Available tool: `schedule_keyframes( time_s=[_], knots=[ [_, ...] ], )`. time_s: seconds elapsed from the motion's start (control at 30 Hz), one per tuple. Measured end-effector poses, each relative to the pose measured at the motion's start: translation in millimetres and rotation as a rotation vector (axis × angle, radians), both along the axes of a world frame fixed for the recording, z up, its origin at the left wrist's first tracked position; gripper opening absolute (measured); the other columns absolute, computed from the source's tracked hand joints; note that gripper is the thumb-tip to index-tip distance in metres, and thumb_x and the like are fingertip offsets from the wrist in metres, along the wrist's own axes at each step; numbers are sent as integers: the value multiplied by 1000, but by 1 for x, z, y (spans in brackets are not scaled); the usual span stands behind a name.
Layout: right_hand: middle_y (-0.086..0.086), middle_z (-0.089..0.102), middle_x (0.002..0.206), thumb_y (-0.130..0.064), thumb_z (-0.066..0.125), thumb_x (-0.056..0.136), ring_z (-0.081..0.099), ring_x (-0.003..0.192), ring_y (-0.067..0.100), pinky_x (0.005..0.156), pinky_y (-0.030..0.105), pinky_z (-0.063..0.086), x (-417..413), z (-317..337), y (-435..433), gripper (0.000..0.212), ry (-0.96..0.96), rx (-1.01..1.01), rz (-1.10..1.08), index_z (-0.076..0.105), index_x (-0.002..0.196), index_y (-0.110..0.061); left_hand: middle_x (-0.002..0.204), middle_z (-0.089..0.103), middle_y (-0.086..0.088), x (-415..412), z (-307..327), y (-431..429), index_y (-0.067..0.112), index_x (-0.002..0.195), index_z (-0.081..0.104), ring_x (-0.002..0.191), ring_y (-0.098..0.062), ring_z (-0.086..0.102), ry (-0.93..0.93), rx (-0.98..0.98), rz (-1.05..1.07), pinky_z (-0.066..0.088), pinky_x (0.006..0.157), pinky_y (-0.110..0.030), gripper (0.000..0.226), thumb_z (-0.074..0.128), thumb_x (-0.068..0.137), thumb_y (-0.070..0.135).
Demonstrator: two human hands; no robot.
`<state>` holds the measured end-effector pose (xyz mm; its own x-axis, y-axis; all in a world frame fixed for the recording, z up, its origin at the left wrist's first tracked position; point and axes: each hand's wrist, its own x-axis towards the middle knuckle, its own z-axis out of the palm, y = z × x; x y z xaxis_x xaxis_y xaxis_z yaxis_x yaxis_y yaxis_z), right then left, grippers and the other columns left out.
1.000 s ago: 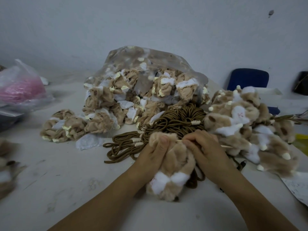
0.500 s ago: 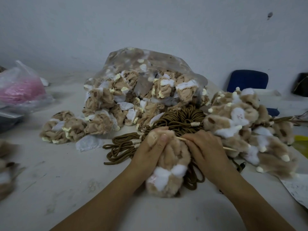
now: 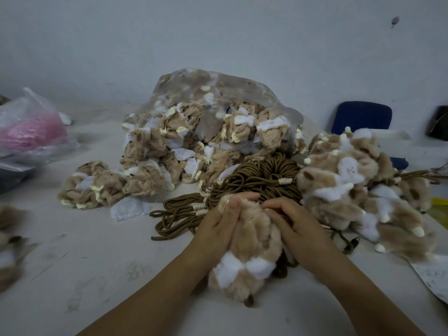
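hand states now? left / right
Left hand: closed, fingers and thumb curled round the top of the tan plush toy.
Right hand: closed, fingers curled on the same toy's other side.

Only 1 view, a wide-angle camera worn on the person's head, faces forward and down across the table [image 3: 72,251] toward the wall [image 3: 218,32] in the upper frame. It sits close: the left hand [image 3: 218,229] and right hand [image 3: 298,226] fill the lower centre, with forearms entering from the bottom edge.
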<state>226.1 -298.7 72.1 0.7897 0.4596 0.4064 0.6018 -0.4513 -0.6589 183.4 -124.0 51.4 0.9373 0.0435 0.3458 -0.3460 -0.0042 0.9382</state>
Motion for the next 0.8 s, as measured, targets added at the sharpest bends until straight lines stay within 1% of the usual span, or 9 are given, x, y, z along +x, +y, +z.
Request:
schedule_keyframes(
  time_s=[0.1, 0.17, 0.23, 0.33, 0.43, 0.5, 0.67, 0.73, 0.8],
  knots=[
    [-28, 58, 99, -45, 44, 92, 53, 100, -3, 90, 31, 46, 2, 0, -3, 13, -20, -62, 10, 54, 98, -50, 109, 73, 5, 0, -1, 0, 24, 121, 65, 105, -10, 68, -9, 38, 7, 52, 84, -17, 55, 32, 94, 58],
    [-26, 59, 94, -61, 34, 84, 54, 94, -3, 89, 37, 45, 6, 3, -7, 34, -38, -136, -22, 59, 97, -42, 108, 73, 8, 0, 0, 1, 28, 121, 67, 105, -7, 67, -18, 64, 22, 50, 85, -13, 56, 27, 97, 60],
    [-21, 61, 83, -66, 32, 80, 55, 85, -1, 87, 44, 44, 9, 5, -10, 46, -46, -187, -71, 65, 89, -35, 104, 74, 8, 0, 1, 3, 34, 116, 70, 103, -6, 68, 1, 61, 40, 49, 83, -11, 59, 23, 97, 64],
    [-19, 59, 79, -69, 32, 78, 53, 83, 2, 85, 43, 43, 10, 6, -11, 46, -72, -146, -136, 63, 81, -36, 100, 76, 2, 4, 2, 6, 34, 111, 73, 102, -11, 70, 72, 2, 6, 51, 83, -14, 69, 18, 92, 72],
    [-16, 59, 82, -71, 28, 78, 52, 86, 5, 88, 36, 34, 5, 7, -7, 55, -137, -175, -144, 66, 83, -33, 101, 75, -13, 8, 1, 7, 21, 105, 76, 105, -24, 69, 131, -136, -35, 55, 87, -27, 72, 18, 95, 63],
    [-14, 59, 82, -71, 26, 83, 52, 86, 7, 87, 34, 29, 2, 8, -5, 57, -204, -224, -161, 68, 85, -33, 100, 74, -19, 10, -1, 7, 15, 102, 77, 103, -29, 69, 135, -191, -48, 55, 86, -30, 71, 19, 96, 55],
    [-13, 61, 83, -63, 23, 83, 52, 84, 9, 81, 33, 26, -2, 9, 0, 55, -306, -290, -223, 68, 87, -33, 100, 75, -14, 12, -7, 8, 19, 102, 77, 103, -25, 69, 129, -211, -31, 54, 84, -27, 69, 18, 96, 56],
    [-15, 60, 83, -61, 19, 82, 53, 84, 9, 78, 30, 24, -2, 6, 2, 57, -285, -289, -224, 67, 88, -32, 103, 75, -10, 12, -9, 7, 22, 106, 75, 107, -22, 69, 83, -152, 10, 55, 89, -28, 72, 15, 97, 61],
    [-16, 58, 78, -62, 20, 83, 54, 79, 8, 76, 30, 29, -2, 2, 4, 55, -237, -230, -217, 65, 85, -30, 101, 75, -6, 11, -10, 4, 21, 105, 74, 105, -19, 69, 47, -74, 50, 54, 91, -29, 72, 18, 95, 66]
  ],
)
